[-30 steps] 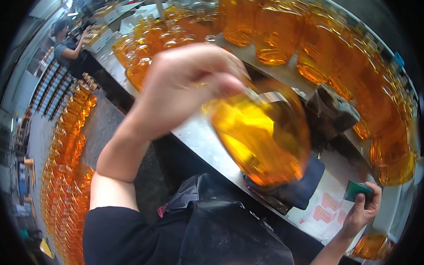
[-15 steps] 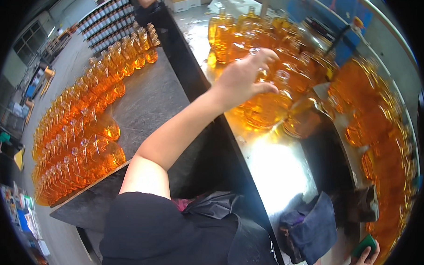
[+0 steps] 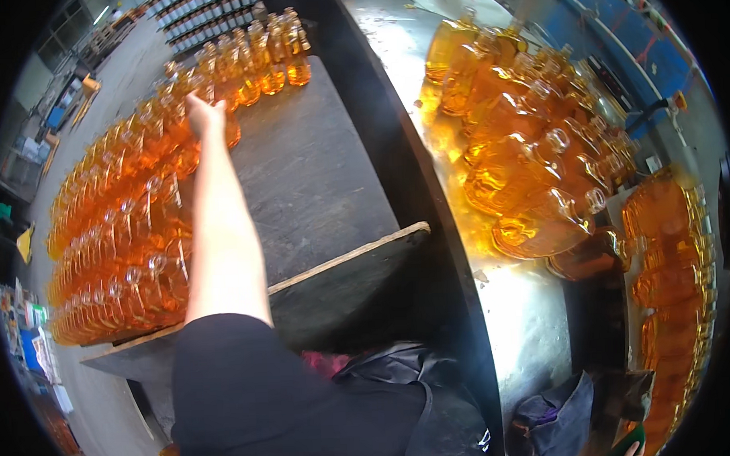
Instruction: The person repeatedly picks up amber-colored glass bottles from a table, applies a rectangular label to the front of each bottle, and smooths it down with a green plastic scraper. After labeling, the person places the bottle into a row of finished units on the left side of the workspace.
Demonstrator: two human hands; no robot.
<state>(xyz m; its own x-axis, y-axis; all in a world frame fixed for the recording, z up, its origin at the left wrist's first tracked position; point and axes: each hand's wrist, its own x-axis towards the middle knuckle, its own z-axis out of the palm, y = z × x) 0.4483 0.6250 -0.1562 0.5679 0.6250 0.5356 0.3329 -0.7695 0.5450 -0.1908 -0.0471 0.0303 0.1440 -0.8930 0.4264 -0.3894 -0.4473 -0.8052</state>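
My left hand [image 3: 207, 118] reaches far left over a row of clear glass bottles [image 3: 133, 148] filled with amber liquid. Its fingers look stretched and apart among the bottle necks; the bottles hide part of them. An amber bottle [image 3: 233, 131] stands right beside this hand. At the lower right edge, my right hand [image 3: 632, 451] shows only in part, with fingers closed on a green object [image 3: 627, 441] whose kind I cannot make out. More amber bottles [image 3: 500, 171] crowd the metal table [image 3: 509, 327] at the right, some of them tilted or lying.
The left bottles stand on a dark board [image 3: 310, 161] with a pale edge. Between board and metal table runs a dark rail [image 3: 427, 165]. A dark cloth bundle [image 3: 552, 418] lies on the table near me. Stacked dark jars [image 3: 205, 16] stand beyond the board.
My left hand has swung from the bottles on the metal table to those on the left board. The view has shifted, and less of my right hand shows.
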